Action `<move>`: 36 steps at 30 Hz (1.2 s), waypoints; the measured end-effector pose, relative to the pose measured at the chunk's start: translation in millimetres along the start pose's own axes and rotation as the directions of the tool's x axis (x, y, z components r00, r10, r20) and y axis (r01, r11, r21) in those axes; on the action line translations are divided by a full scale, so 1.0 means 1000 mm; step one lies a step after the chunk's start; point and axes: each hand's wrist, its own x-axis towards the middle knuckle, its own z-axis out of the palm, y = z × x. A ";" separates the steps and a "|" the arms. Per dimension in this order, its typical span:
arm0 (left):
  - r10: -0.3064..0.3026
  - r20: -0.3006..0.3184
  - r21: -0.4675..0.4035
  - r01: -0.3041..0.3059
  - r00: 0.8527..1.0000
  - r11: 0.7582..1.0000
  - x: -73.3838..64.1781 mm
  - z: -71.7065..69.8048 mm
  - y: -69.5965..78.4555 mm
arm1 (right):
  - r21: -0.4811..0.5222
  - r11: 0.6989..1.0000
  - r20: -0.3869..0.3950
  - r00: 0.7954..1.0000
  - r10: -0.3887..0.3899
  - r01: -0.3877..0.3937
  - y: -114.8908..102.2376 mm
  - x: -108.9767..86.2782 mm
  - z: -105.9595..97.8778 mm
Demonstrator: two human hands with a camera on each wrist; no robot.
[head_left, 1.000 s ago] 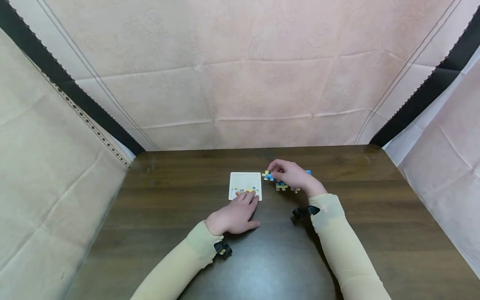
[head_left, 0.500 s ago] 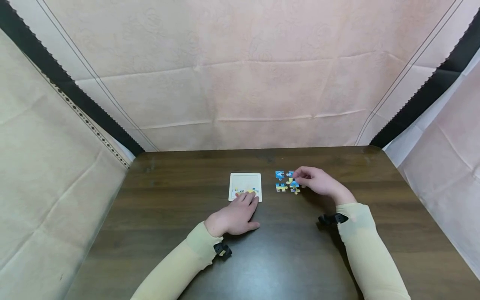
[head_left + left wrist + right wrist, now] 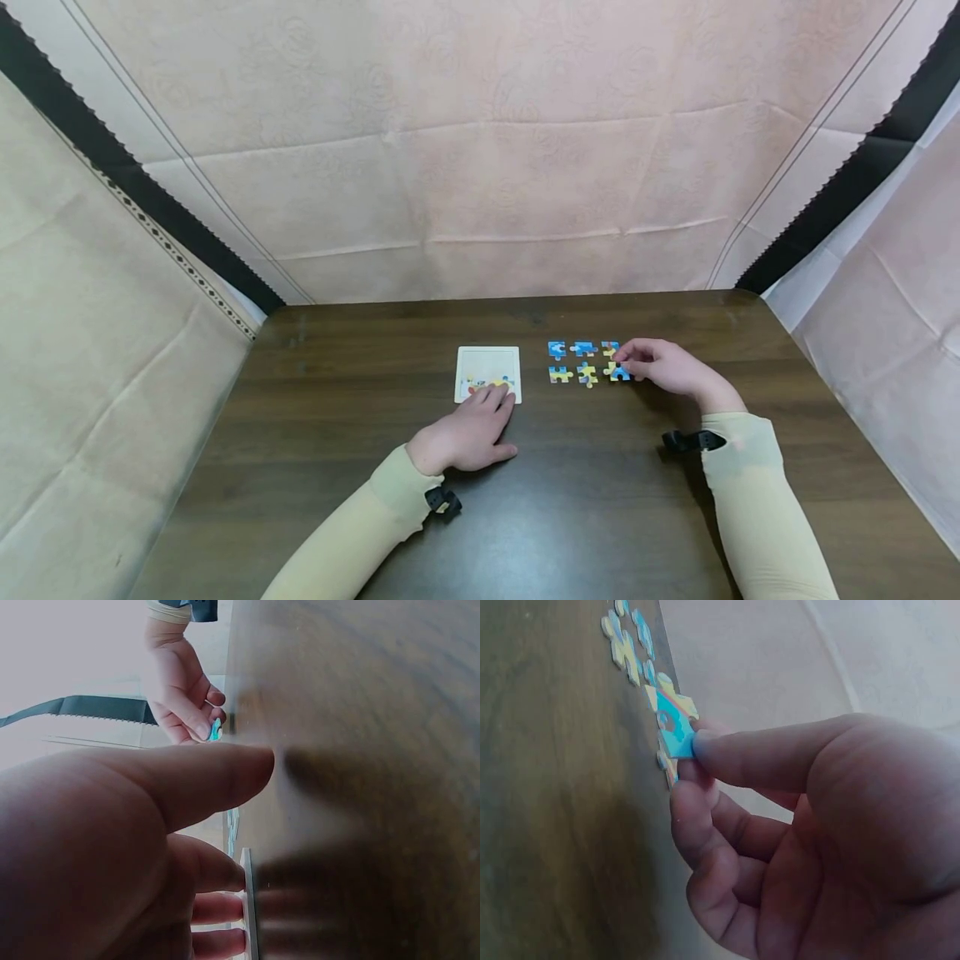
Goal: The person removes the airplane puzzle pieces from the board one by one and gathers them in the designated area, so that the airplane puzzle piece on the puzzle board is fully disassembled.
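Note:
My left hand [image 3: 465, 429] lies with outstretched fingers [image 3: 219, 941] on the lower edge of a small white puzzle tray [image 3: 487, 360]. Colourful printed parts show inside that tray just past the fingertips, and the hand covers some of its lower edge. Over to the right, my right hand [image 3: 667, 368] pinches a blue-and-yellow jigsaw piece [image 3: 676, 724] between thumb and forefinger. The held piece is tilted in the right wrist view. Beside it several other jigsaw pieces [image 3: 587, 374] lie in two loose rows, blue ones above and yellow-and-blue ones below.
A brown wooden table [image 3: 337, 467] carries everything. Pale cloth walls [image 3: 480, 167] with black strips rise behind it and at both sides. A black wrist device [image 3: 444, 502] sits on the left sleeve, and another wrist device [image 3: 692, 442] on the right.
My right hand has moved right, away from the tray, carrying the jigsaw piece to the right end of the rows and uncovering the other pieces. The left hand stays put.

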 end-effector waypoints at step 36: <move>0.007 -0.006 0.008 -0.007 1.000 1.000 0.001 0.004 -0.002 | -0.065 0.994 -0.021 0.996 0.089 -0.090 0.000 0.002 0.004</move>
